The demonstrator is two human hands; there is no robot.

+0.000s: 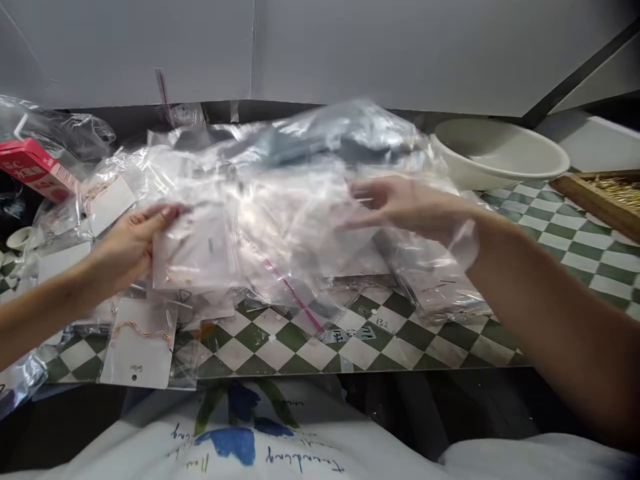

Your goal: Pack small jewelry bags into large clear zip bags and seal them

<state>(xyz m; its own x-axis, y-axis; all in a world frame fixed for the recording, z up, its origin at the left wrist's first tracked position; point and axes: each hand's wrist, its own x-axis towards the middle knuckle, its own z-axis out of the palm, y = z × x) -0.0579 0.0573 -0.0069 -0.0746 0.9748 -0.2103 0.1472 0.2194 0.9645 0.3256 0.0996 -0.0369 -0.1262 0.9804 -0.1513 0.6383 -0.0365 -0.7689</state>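
My left hand (pixel 133 243) grips the edge of a clear plastic bag with a white jewelry card (pixel 197 250) in it, thumb on top. My right hand (pixel 395 203) is over the pile, blurred by motion, with its fingers beside a heap of clear zip bags (pixel 290 227); whether it pinches one I cannot make out. A pink zip strip (pixel 295 293) runs across one bag in the middle. Below my left hand, a bagged card with a gold chain bracelet (pixel 137 343) lies at the table's front edge.
A large pale bowl (pixel 500 157) stands at the back right, near a wooden tray (pixel 600 200) of thin gold-coloured pieces. At the far left is a red drink carton (pixel 37 167). More bagged cards (pixel 445 287) lie to the right on the checkered tabletop (pixel 300 347).
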